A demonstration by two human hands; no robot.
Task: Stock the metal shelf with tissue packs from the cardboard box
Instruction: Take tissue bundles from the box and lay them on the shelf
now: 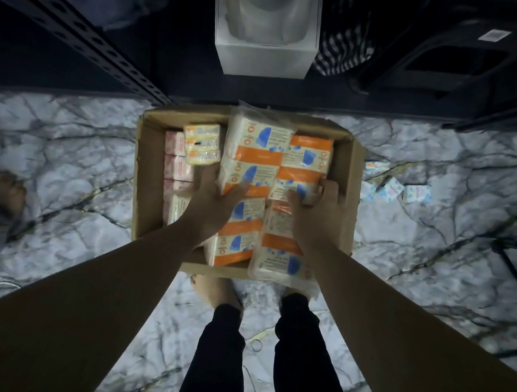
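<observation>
Looking straight down into the cardboard box point(147, 185), which sits on the marble-patterned floor point(65, 152) just in front of the metal shelf point(76, 36).

My left hand point(210, 204) is over the box's middle, fingers spread and laid against the lower end of a long tissue pack point(256, 151), white with orange bands and blue shapes; the thumb side hooks its edge, a loose hold rather than a full wrap. My right hand point(322, 208) is near the box's right wall, fingers curled over the near end of a second orange-and-white pack point(306, 159), gripping it.

More packs of the same design point(280, 251) lie toward the box's near edge, one overhanging it. A smaller yellowish pack point(202, 144) stands at the box's far left, with pink packs point(176, 162) stacked against the left wall.

Print on the wrappers is there but too small and blurred to read; I can't make out a brand.

Beyond the box, a white carton point(264, 54) sits on the lower shelf level. To the box's right, a few small blue-and-white packets point(393, 190) lie loose on the floor. My legs in dark trousers point(220, 350) stand just behind the box.
</observation>
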